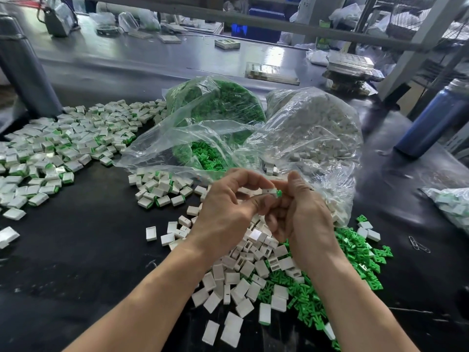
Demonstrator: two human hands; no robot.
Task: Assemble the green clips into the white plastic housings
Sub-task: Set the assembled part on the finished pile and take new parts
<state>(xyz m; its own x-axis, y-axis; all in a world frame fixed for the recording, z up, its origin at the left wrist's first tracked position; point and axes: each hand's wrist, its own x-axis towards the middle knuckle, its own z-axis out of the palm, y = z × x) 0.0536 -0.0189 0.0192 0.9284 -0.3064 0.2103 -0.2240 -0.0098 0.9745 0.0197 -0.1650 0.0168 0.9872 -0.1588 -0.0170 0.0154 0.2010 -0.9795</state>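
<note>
Dark table (83, 250), bare to the left of the fingers; clear bags (312, 128) beyond them. Loose white housings (243, 283) and green clips (355, 252) lie heaped below. Left hand (225, 212) pinches one white housing (268, 191); right hand (302, 212) holds a green clip (279, 193) at its end.

On the dark flat bench (88, 250), two clear plastic bags stood side by side behind the hands: the bag of green plastic clips (215, 110) left, the bag of white plastic housings (317, 133) right. Assembled white-and-green pieces (63, 143) lay spread far left. Loose white rectangular housings (243, 283) lay nearest, with loose green clips (355, 252) to their right.
</note>
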